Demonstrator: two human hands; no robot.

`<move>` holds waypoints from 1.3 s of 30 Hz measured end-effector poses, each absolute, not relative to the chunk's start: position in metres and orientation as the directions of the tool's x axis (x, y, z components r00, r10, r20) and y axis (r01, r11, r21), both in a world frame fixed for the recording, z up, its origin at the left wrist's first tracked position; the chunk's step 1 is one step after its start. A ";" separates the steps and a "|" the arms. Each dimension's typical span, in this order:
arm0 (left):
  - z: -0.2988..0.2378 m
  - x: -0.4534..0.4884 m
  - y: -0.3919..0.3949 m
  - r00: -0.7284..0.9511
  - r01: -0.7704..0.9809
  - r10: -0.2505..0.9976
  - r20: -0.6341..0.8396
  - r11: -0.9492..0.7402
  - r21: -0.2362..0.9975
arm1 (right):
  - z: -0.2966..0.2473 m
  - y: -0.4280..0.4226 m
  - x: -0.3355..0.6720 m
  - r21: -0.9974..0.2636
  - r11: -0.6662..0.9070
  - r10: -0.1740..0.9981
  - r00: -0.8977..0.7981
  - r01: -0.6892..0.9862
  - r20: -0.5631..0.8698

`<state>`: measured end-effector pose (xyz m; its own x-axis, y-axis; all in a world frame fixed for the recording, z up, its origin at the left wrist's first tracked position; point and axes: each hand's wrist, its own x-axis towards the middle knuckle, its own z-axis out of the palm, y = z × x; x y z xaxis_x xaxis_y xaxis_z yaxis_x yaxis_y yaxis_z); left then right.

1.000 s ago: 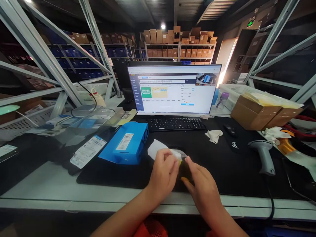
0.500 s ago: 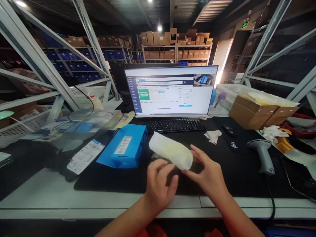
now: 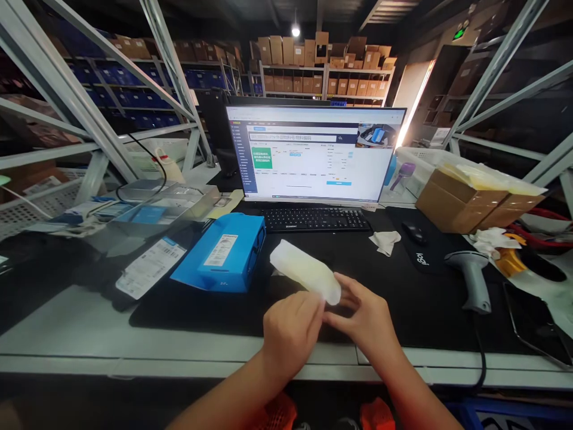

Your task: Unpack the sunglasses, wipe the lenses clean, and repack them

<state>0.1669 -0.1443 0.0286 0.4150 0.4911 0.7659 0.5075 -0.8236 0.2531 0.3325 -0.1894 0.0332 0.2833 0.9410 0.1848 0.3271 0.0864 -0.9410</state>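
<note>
A white wrapped packet (image 3: pixel 305 270), pale yellow along its middle, lies at a slant over the black desk mat. My right hand (image 3: pixel 362 310) grips its near right end between thumb and fingers. At the lower edge of that same end, the fingers of my left hand (image 3: pixel 293 331) are closed in a pinch on the packet; the fingertips are partly hidden. To the left of the packet stands a blue box (image 3: pixel 230 254) with a white label and its flap folded out toward the left.
Behind the packet are a keyboard (image 3: pixel 316 219) and a lit monitor (image 3: pixel 308 158). On the right lie a crumpled tissue (image 3: pixel 385 242), a mouse (image 3: pixel 414 233), a barcode scanner (image 3: pixel 472 278), a phone (image 3: pixel 535 322) and cardboard boxes (image 3: pixel 461 200). A labelled bag (image 3: pixel 150 266) lies left.
My left hand has closed from loosely curled fingers into a pinch at the packet's near end. The right hand and the packet's near end have shifted slightly left. The view has tilted down slightly.
</note>
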 end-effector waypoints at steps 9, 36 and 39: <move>0.024 0.165 -0.143 0.541 0.494 0.240 0.806 -0.866 -0.073 | 0.033 -0.190 0.337 -0.915 0.090 0.890 0.381 0.394 0.252; 0.103 0.140 -0.051 0.700 0.417 0.697 0.156 -0.577 0.702 | 0.111 -0.150 0.365 -0.450 0.511 0.741 -0.110 0.732 0.663; 0.090 0.142 -0.046 0.542 0.252 0.836 0.080 -0.253 0.934 | 0.121 -0.142 0.364 -0.335 0.525 0.570 -0.032 0.782 0.821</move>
<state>0.1423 -0.0465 0.0902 0.5424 0.8363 0.0803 0.2522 -0.2533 0.9339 0.3638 -0.1416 0.1214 -0.0321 0.5704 0.8207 0.7824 0.5253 -0.3345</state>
